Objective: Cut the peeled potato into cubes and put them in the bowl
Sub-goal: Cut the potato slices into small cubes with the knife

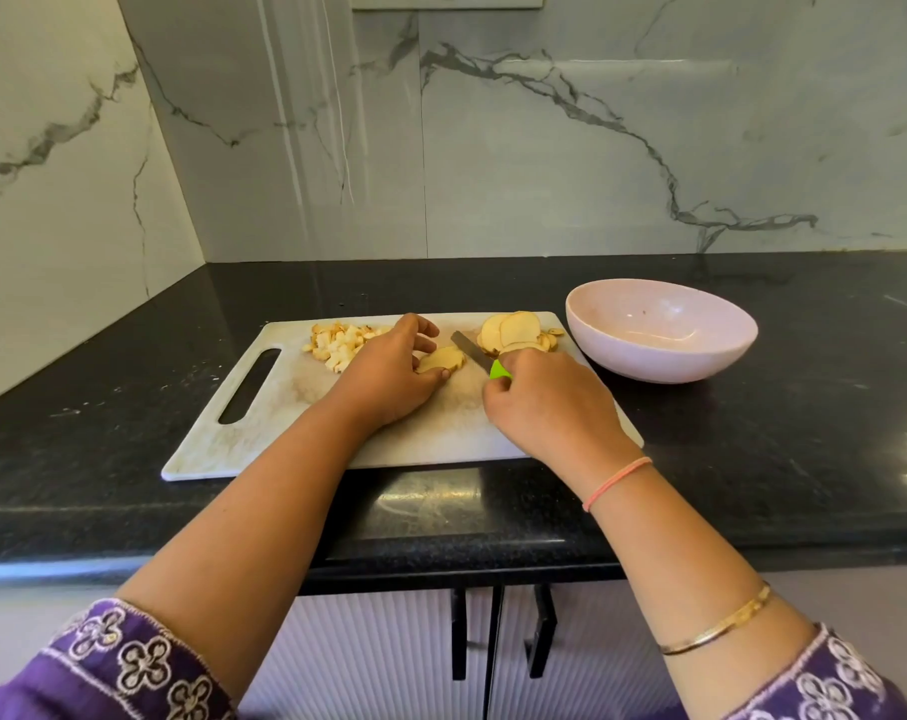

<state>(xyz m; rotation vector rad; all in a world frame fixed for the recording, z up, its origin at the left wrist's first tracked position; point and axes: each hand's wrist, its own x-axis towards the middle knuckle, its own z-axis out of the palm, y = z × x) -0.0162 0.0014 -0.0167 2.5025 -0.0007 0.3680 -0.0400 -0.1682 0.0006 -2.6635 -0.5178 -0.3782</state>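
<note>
The left hand (389,376) rests on the white plastic cutting board with a long handle hole (264,428). Its thumb and fingers curl round a flat yellow potato slice (443,358) and pinch it. The slice lies flat on the board, right at the tips of that hand's fingers.

The right hand (545,402) is just beside the left one. Its fingers are wrapped tight round the bright green handle of a small knife with a grey blade (480,357). The blade sticks out past the fingers, away from the person. It lies close to the right edge of the slice. I cannot tell if it touches the slice.

Beyond the left hand, a little to its left, lies a heap of small pale potato cubes (339,343). Just beyond the right hand lies a stack of round potato slices (514,328), one partly over the next. Both are on the board.

To the right of the right hand, off the board, a round pale pink bowl (701,356) stands on the black speckled stone counter (77,485). All the cubes that show are on the board.

A thin pink band (615,483) goes round the right wrist. A gold bangle (716,628) sits further up that arm.
</note>
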